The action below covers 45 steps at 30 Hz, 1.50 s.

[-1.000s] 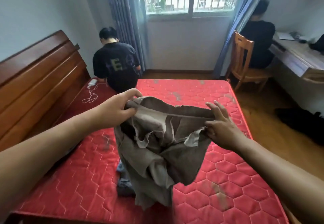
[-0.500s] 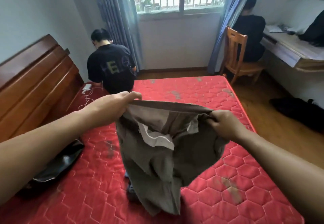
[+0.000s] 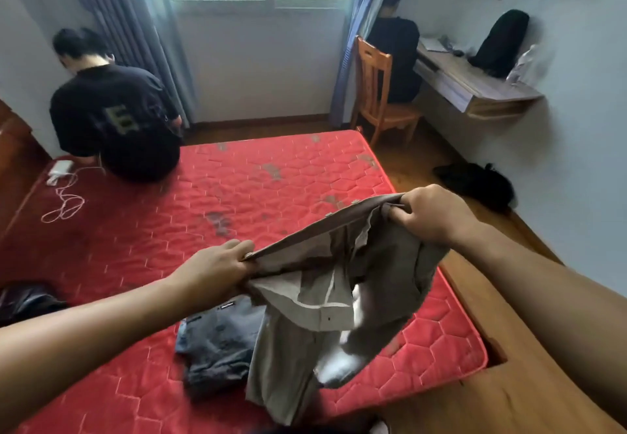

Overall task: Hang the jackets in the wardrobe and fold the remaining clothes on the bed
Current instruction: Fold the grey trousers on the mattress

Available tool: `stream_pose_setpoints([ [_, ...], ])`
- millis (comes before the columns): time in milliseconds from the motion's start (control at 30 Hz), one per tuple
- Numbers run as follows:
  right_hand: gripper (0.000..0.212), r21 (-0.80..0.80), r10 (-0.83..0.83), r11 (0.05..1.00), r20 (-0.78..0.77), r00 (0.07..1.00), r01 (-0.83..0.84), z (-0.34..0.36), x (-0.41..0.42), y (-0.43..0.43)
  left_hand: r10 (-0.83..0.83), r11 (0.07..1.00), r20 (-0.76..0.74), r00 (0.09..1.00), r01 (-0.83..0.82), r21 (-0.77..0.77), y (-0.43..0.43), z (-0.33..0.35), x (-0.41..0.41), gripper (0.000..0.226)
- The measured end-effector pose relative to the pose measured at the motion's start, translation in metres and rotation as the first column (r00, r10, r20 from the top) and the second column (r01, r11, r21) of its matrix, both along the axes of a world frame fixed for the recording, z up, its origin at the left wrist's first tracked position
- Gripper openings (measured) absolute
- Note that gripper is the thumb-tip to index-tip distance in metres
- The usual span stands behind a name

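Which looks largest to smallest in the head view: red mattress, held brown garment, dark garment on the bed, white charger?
1. red mattress
2. brown garment, though held close to the camera, which inflates it
3. dark garment
4. white charger

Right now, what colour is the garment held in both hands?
Greyish brown, with paler lining; the garment shows best in the head view.

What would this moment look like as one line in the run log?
step: folding clothes | brown garment: held stretched above bed | left hand: grips top edge | right hand: grips top edge | dark garment: lying on red mattress
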State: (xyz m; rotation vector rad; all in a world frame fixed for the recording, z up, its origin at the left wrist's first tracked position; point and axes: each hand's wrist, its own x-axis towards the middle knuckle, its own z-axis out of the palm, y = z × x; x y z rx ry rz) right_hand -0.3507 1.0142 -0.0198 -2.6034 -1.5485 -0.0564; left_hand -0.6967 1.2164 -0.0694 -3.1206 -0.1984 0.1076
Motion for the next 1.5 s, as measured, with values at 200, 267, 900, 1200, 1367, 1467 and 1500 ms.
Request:
stream_pose_setpoints([
  [200,0.041,-0.103,0.078,0.991,-0.081,0.994,-0.086,0.005,0.050,-0.033,0.182,0.892,0.253,0.950,-0.052,-0.448,-0.007,0.006,0.038,0.021],
  [267,0.037,-0.105,0.146,0.983,-0.042,0.988,-0.150,0.008,0.066,-0.042,0.327,0.822,0.341,0.881,-0.088,-0.562,-0.015,0.015,0.058,0.011],
  [900,0.022,0.084,0.455,0.890,-0.143,0.879,-0.448,0.004,0.164,-0.056,0.477,0.843,0.092,0.874,-0.425,-0.329,-0.111,0.042,0.179,0.032],
  [1200,0.030,0.251,0.418,0.906,-0.399,0.816,-0.342,0.098,0.205,-0.046,0.651,0.567,0.165,0.741,-0.330,-0.755,-0.071,0.143,0.174,0.054],
  [1367,0.039,-0.260,-0.005,0.956,-0.480,0.877,-0.137,0.070,0.205,-0.012,0.775,0.392,-0.199,0.599,-0.704,-0.592,-0.049,0.098,0.222,0.036],
  [1467,0.027,-0.278,-0.190,0.961,-0.691,0.698,-0.013,0.033,0.188,-0.013,0.806,0.051,-0.387,0.448,-0.704,-0.709,-0.068,0.065,0.242,0.033],
  [1500,0.022,-0.258,-0.234,0.966,-0.798,0.555,0.037,0.021,0.180,-0.016,0.807,-0.058,-0.407,0.428,-0.629,-0.775,-0.078,0.057,0.248,0.036],
])
